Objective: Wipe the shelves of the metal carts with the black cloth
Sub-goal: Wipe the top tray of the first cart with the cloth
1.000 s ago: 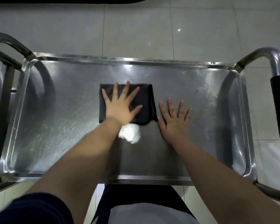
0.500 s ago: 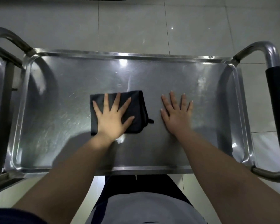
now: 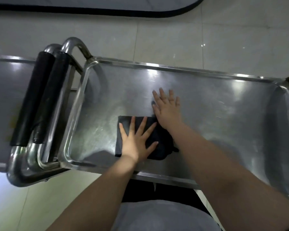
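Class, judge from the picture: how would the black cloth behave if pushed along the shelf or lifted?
Probably floppy: the black cloth lies folded with soft, rumpled edges. Likely slides easily under the left hand, the shelf being smooth, shiny metal.

Glossy scuffed metal shelf [image 3: 207, 104], matt cloth [image 3: 123, 124]

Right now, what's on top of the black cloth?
The left hand presses flat on the black cloth, fingers spread; the wrist of the right hand crosses its far right corner. The cart shelf beneath the cloth is hidden.
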The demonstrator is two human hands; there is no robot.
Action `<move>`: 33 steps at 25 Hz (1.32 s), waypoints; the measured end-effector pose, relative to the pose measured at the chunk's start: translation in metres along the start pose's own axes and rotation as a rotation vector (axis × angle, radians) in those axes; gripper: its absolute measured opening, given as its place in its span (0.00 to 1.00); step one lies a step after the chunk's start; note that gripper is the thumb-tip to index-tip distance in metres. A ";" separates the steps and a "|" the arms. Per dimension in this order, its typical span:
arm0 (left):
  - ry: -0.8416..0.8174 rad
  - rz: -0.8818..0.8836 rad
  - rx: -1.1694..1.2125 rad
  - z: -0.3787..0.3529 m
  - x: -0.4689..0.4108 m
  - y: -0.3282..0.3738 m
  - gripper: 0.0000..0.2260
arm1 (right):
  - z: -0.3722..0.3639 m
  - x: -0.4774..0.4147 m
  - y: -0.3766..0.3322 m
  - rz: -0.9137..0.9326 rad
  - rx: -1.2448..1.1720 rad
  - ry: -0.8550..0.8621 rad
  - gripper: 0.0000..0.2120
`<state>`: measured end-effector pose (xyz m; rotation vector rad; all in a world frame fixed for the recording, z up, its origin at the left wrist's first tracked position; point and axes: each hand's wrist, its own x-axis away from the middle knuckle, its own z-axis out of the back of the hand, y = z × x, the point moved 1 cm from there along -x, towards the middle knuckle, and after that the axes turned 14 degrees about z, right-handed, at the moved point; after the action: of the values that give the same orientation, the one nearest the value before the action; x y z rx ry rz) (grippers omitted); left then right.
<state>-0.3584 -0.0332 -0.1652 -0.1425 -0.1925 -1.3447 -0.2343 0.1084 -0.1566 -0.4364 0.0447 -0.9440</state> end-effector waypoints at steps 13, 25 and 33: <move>-0.092 0.176 0.073 0.001 0.008 -0.082 0.33 | -0.033 -0.034 -0.016 -0.141 0.200 -0.017 0.28; -0.014 0.121 0.053 0.047 -0.252 -0.079 0.35 | -0.040 -0.033 -0.016 -0.010 0.277 0.241 0.26; 0.044 0.032 0.085 0.014 -0.118 -0.096 0.33 | -0.032 -0.034 -0.021 -0.057 0.206 0.192 0.26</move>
<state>-0.4776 0.0607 -0.1783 -0.0441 -0.2088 -1.3042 -0.2776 0.1133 -0.1831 -0.1563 0.1090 -1.0336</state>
